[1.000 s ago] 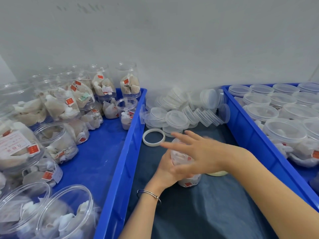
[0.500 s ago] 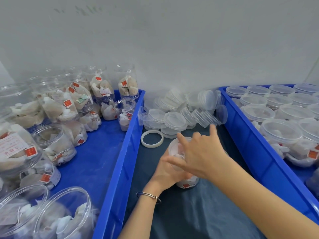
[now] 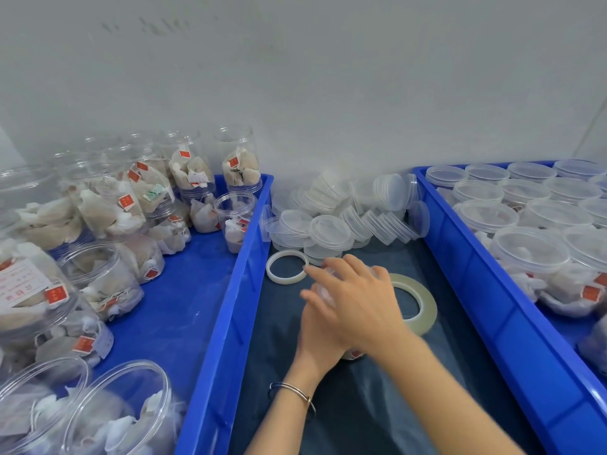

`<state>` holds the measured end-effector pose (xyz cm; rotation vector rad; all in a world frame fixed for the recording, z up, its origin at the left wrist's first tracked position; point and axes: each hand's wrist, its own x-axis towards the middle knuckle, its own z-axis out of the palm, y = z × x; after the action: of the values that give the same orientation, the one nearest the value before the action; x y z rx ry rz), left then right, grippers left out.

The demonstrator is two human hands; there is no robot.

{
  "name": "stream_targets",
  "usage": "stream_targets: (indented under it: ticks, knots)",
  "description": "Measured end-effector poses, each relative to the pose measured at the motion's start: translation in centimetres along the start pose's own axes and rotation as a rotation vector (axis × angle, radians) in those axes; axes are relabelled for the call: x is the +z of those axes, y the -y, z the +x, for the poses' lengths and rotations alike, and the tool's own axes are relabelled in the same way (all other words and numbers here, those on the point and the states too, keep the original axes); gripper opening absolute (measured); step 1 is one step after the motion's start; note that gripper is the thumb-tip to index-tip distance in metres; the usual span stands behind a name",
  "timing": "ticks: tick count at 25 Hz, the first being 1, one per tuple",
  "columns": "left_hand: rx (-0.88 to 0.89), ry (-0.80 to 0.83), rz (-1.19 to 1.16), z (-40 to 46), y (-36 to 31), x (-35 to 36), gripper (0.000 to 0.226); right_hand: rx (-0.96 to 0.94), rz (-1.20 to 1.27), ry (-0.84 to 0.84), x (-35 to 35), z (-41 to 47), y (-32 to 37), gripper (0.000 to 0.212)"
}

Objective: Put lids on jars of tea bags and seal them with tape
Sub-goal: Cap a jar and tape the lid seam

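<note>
1. Gripping the jar (image 3: 353, 352) at frame centre, the left hand (image 3: 317, 336) wraps its side.
2. The right hand (image 3: 356, 302) clasps the lid on top, fingers curled over it.
3. A tape roll (image 3: 422, 305) lies just right of the hands; spare lids (image 3: 331, 226) pile above.

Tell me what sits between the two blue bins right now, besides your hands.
In the head view: a pile of loose lids at the back, a white ring, a tape roll, and the jar that both hands hold, on dark cloth.
</note>
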<state>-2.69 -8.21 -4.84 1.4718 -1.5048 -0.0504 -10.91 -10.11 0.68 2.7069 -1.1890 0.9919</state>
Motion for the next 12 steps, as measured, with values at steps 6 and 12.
stream_targets:
  ticks: [6, 12]
  knots:
    - [-0.395, 0.009, -0.482, -1.3, 1.2, 0.9, 0.083, 0.474, 0.108, 0.300, -0.9, -4.9, -8.6, 0.060]
    - [-0.300, 0.044, -0.371, 0.2, 0.0, -1.2, 0.124, 0.357, -0.199, 0.400, 0.8, -7.8, -9.5, 0.032]
